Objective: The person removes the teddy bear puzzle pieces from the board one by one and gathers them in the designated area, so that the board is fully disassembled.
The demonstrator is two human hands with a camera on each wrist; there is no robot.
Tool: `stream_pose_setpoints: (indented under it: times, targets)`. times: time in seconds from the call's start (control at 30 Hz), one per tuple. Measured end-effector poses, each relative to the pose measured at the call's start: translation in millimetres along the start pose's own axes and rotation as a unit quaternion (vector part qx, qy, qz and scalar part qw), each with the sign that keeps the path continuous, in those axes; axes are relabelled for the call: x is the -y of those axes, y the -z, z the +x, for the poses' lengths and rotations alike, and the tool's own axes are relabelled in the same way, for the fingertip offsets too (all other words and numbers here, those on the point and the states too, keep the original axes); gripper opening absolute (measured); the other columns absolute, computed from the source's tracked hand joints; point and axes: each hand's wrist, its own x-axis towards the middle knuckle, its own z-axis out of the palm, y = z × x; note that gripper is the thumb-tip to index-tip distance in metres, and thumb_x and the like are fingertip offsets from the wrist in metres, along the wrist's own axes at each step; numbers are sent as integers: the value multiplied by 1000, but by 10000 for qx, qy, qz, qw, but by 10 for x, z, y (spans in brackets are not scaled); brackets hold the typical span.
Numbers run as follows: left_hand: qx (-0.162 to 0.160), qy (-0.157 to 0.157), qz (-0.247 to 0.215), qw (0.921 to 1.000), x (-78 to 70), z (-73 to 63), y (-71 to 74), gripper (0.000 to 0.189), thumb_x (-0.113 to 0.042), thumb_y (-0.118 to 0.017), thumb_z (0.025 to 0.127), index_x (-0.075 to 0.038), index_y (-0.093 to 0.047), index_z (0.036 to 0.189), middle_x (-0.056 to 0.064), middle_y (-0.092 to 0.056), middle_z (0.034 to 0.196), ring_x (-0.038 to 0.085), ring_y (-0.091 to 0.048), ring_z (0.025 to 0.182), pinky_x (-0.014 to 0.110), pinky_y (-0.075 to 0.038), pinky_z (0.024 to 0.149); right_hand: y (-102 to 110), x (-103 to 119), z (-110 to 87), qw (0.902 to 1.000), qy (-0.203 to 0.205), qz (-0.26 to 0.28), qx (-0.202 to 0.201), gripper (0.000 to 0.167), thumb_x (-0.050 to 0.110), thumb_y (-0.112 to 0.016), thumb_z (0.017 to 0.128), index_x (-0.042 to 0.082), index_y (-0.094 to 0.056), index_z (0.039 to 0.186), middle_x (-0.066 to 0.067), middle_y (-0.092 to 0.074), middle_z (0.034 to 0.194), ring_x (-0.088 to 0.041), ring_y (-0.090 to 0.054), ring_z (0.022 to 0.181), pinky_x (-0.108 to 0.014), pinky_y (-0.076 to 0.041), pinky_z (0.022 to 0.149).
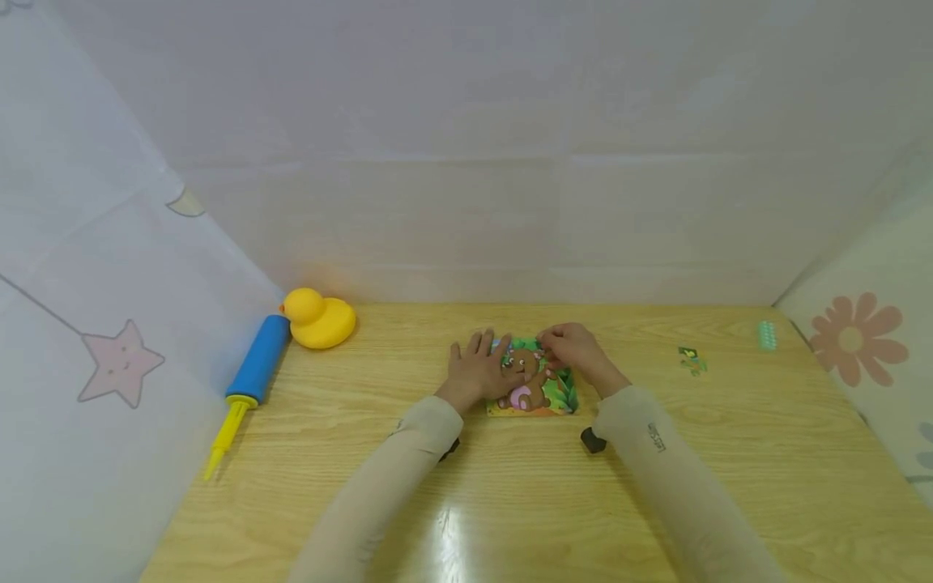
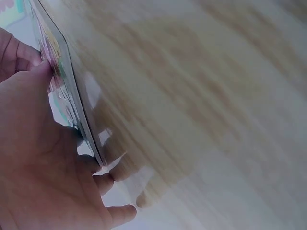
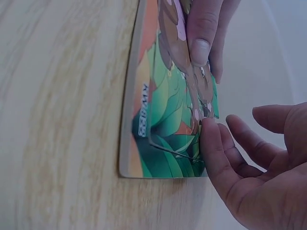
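Nearest the camera are two pale sleeves, the left sleeve (image 1: 386, 494) and the right sleeve (image 1: 681, 478), which has small dark lettering on it. Out of them reach a person's left hand (image 1: 477, 376) and right hand (image 1: 579, 352).

The left hand is spread wide, its palm side over the left part of a picture puzzle (image 1: 526, 398) and its thumb lying across the printed face. The right hand is loosely bent with its fingers apart, one fingertip touching the puzzle toward its right side.

The puzzle lies flat on a wooden table (image 1: 350, 413), between the hands and in front of the person. It shows a brown bear among green leaves, with white lettering near one corner.

Just beside the right sleeve is a small black block (image 1: 594, 440). Farther right on the table lie some small coloured pieces (image 1: 692, 361), well apart from the puzzle, and beyond them a pale green bumpy thing (image 1: 768, 334) too small to make out.

Off to the left sits a yellow rubber duck (image 1: 321, 321), just beside the blue end of a hand pump (image 1: 257, 364) with a yellow nozzle. A pale cloth (image 1: 452, 202) rises behind the table.
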Motion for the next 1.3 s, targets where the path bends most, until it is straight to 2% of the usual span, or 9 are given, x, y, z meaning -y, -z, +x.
stream_pose_setpoints:
  times: [0.07,0.2,0.3,0.43,0.53,0.63,0.9,1.3]
  targets:
    - [50,13,63,10000,-2,-3,-6,88,-77,-39,95,-32,-11,165,5,-7,173,27,-9,160,62,-11,126,-5,3,-1,10000,3,-7,-7,41,24,-46,106,0,-64,134,-22,-65,123,-29,-68,99,-35,-62,80]
    - [51,17,50,10000,34,74,-105,92,-83,-33,91,-34,-7,164,4,-4,173,27,-6,160,64,-9,125,-5,4,-4,10000,26,28,-7,41,24,-46,106,-1,-64,133,-23,-65,124,-30,-68,101,-36,-62,82]
    - [96,17,103,9999,36,78,-109,92,-83,-32,92,-34,-4,165,4,-1,173,27,-4,160,63,-8,125,1,1,3,10000,40,89,-19,41,23,-46,106,-1,-63,134,-22,-64,126,-30,-68,102,-36,-61,84]
    - [202,37,223,9995,33,81,-88,94,-81,-31,94,-27,0,165,3,2,173,25,0,161,61,-5,126,6,-13,19,9998,43,197,-25,41,22,-45,107,-2,-62,135,-22,-63,128,-30,-68,102,-36,-61,84]
    - [274,55,190,9994,55,138,-129,101,-83,-30,92,-22,7,164,1,7,173,24,4,161,61,-2,127,4,-29,31,9997,26,239,-23,41,21,-45,107,-1,-62,136,-22,-62,131,-30,-68,102,-35,-61,83]
    - [375,90,174,9991,52,145,-124,102,-82,-31,93,-21,11,163,-1,10,173,22,7,160,59,1,127,-2,-42,45,9996,-25,274,-24,42,22,-45,106,-1,-61,137,-22,-62,131,-28,-67,100,-33,-61,82]
    - [157,77,214,9996,19,50,-80,99,-79,-32,95,-18,3,165,1,2,173,23,1,161,58,-4,128,-23,-35,69,9998,-76,159,-80,39,20,-48,105,-2,-63,134,-17,-66,117,-20,-65,91,-28,-61,76]
    - [12,33,321,9995,6,26,-72,100,-80,-33,94,-17,-2,165,2,-4,173,23,-5,161,59,-10,127,-41,-68,140,9998,-143,70,-139,29,17,-58,102,1,-66,126,-17,-69,115,-19,-68,89,-30,-61,75]
